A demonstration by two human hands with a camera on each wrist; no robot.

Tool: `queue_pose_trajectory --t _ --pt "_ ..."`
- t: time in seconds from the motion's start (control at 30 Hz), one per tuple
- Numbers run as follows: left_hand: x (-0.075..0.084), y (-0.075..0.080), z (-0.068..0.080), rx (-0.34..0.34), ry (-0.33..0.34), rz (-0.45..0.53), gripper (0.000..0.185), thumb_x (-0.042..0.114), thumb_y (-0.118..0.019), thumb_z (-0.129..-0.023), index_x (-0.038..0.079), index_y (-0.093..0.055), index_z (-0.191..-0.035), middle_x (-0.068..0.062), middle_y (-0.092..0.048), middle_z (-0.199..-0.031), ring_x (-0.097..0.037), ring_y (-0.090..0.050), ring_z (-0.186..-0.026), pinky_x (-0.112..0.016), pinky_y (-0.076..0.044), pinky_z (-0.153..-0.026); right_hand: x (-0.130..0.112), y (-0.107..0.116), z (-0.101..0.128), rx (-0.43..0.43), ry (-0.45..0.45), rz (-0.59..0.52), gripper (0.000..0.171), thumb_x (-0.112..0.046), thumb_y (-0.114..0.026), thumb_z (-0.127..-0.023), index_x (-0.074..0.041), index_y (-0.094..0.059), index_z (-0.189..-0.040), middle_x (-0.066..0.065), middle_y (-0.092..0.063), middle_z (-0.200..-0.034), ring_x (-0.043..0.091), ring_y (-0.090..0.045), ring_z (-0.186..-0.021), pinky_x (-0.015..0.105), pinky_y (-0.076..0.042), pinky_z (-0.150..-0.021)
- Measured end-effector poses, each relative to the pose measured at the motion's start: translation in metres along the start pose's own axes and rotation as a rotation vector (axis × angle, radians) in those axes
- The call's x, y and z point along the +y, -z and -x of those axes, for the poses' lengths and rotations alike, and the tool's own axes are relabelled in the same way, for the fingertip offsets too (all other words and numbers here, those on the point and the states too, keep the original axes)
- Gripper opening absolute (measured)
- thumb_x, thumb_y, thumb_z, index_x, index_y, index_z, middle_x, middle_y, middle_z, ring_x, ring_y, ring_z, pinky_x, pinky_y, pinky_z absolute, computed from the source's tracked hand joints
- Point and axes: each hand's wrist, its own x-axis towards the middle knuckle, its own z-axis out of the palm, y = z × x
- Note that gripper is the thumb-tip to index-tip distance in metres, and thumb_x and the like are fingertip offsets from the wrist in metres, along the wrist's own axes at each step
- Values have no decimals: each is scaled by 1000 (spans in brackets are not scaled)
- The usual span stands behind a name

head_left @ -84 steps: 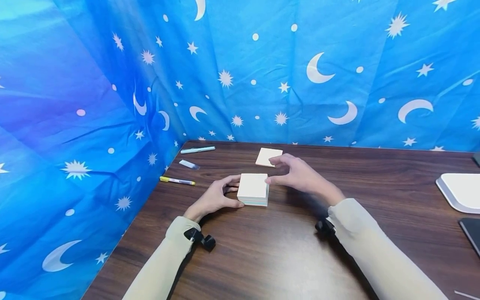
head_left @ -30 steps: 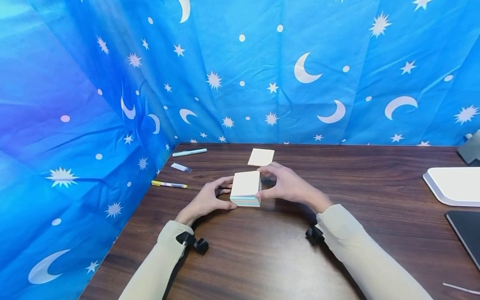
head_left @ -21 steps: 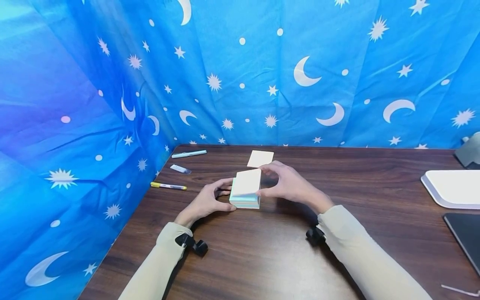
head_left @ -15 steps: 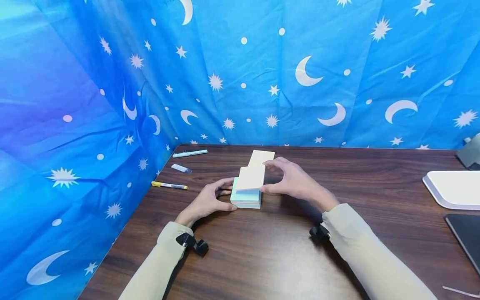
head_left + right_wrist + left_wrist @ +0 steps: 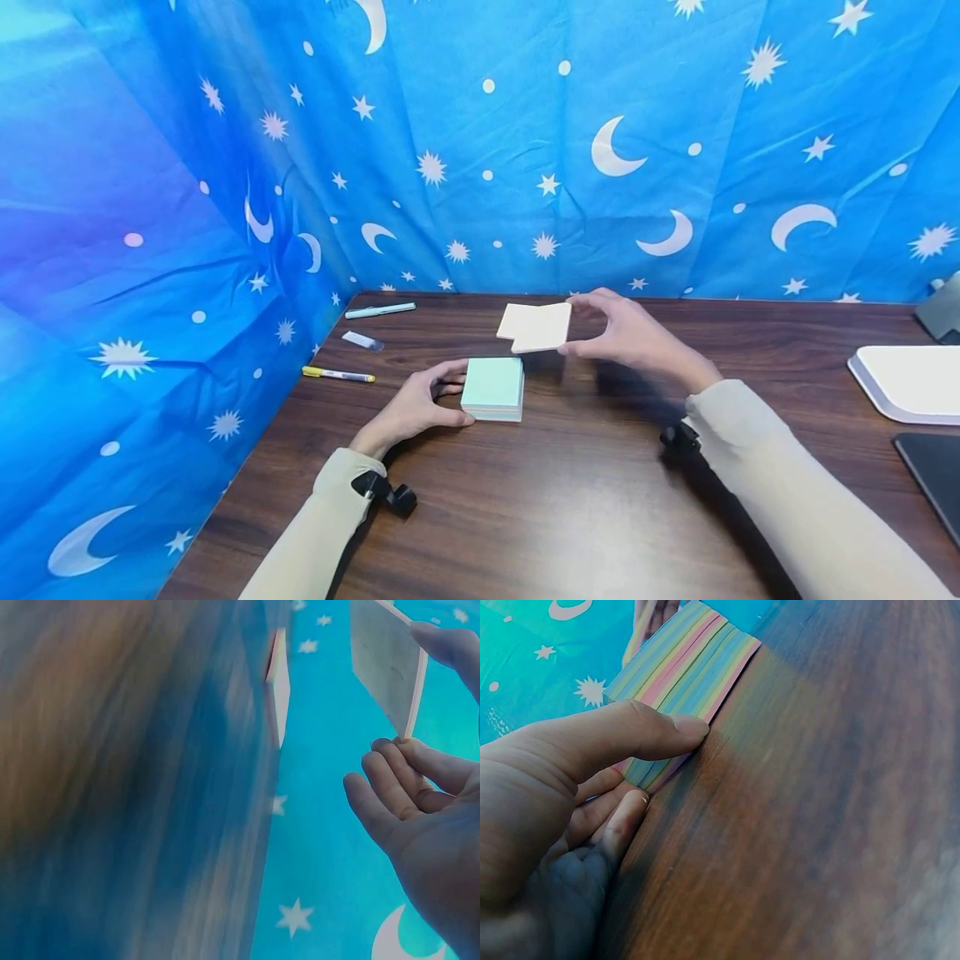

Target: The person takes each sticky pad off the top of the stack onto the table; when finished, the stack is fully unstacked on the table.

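Observation:
A thick stack of sticky note pads (image 5: 492, 383) stands on the table, its top pad pale green. My left hand (image 5: 411, 408) holds it at the left side, the thumb at the near corner and fingers farther back. In the left wrist view, blue, pink and yellow layers of the stack (image 5: 694, 664) show past the thumb. Farther back, my right hand (image 5: 633, 337) pinches a thin cream sticky note pad (image 5: 546, 329) by its right edge, between thumb and fingertips. The held pad (image 5: 390, 660) is off the table and partly covers another cream pad (image 5: 513, 320) lying behind.
On the left lie a light blue pen (image 5: 380, 311), a small clear-and-white piece (image 5: 363, 341) and a yellow-capped marker (image 5: 339, 374). A white tray-like object (image 5: 915, 383) and a dark flat object (image 5: 933, 471) are at the right. A blue star-patterned cloth (image 5: 525, 150) hangs behind.
My right hand has lifted the cream pad off the stack and carried it back and to the right, uncovering the pale green one. The left hand stays at the stack.

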Motion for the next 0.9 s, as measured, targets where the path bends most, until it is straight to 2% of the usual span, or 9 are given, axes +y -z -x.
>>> queue_pose_trajectory --t 0.37,0.6,0.9 --pt "-1 1 3 -2 -4 -3 86 12 -89 -85 5 -47 -159 -15 -57 -151 -31 -61 -131 -49 -47 -113 28 25 -8 -16 -40 27 84 -43 -88 -87 4 -54 -149 21 -59 -139 38 -51 -131 60 -43 -111" --pt "1 -2 -1 -20 -25 5 87 14 -89 -84 4 -46 -159 -16 -56 -152 -32 -60 -131 -48 -48 -112 41 28 -8 -28 -65 33 82 -40 -89 -87 6 -56 -146 24 -61 -137 38 -49 -131 60 -42 -110" --pt "2 2 2 -8 -15 -8 87 13 -89 -84 5 -47 -159 -15 -57 -151 -31 -61 -130 -46 -48 -112 48 22 -20 -42 -41 61 78 -32 -89 -87 15 -57 -141 29 -65 -129 43 -58 -125 59 -43 -110"
